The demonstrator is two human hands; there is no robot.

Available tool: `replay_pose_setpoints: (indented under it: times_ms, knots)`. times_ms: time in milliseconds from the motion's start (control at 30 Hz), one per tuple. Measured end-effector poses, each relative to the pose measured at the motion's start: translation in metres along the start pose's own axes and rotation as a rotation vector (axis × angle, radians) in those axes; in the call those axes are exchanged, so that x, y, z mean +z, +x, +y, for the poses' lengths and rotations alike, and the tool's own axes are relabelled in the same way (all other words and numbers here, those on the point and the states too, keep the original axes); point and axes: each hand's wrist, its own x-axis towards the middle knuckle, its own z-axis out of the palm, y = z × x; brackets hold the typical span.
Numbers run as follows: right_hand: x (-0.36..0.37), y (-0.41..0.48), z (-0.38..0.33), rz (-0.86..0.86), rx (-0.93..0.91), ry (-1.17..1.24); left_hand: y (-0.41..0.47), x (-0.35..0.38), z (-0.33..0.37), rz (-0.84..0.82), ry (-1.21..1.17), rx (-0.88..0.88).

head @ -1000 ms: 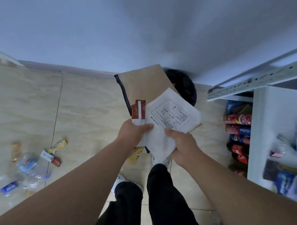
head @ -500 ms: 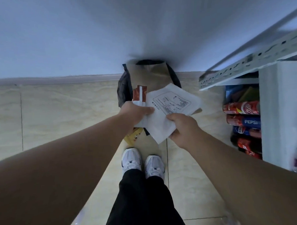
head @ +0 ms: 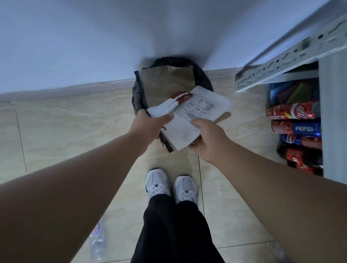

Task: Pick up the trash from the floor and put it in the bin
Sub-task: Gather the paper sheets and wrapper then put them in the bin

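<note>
The bin [head: 203, 79] sits just beyond my hands, its mouth under the far end of the trash bundle [head: 167, 86]. My left hand [head: 148, 124] and right hand [head: 208, 138] are both closed on its near end, the bundle's length pointing binward. A plastic bottle [head: 98, 240] lies behind my left arm.

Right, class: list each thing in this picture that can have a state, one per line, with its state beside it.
left hand: closed on the white wrapper's left edge
right hand: closed on the wrapper's lower right
white wrapper: flat, held over the bin
brown bag: held with the wrapper, above the bin
bin: open, black liner, against the wall
plastic bottle: lying on the floor
soda bottles: stacked on their sides in the shelf
</note>
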Motion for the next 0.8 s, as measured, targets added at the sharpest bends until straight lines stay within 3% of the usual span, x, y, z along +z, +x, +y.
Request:
replay_pose_setpoints:
  times_ms: [167,433,533,633,800]
  knots:
    - [-0.002,-0.005,0.004,0.025,-0.057,-0.115,-0.016,-0.006,-0.012,0.016,0.187,0.201]
    - [-0.011,-0.011,0.008,0.051,-0.155,-0.688,-0.027,-0.006,-0.021,-0.018,0.641,0.402]
    - [-0.015,-0.020,0.002,0.133,-0.371,-1.008,-0.024,-0.005,-0.017,-0.054,0.751,0.447]
    - [-0.019,-0.024,-0.006,0.200,-0.611,-1.044,-0.022,-0.004,-0.011,-0.075,0.766,0.456]
    - [-0.021,-0.028,-0.013,0.047,-0.611,-1.045,-0.033,-0.014,-0.012,-0.058,0.758,0.397]
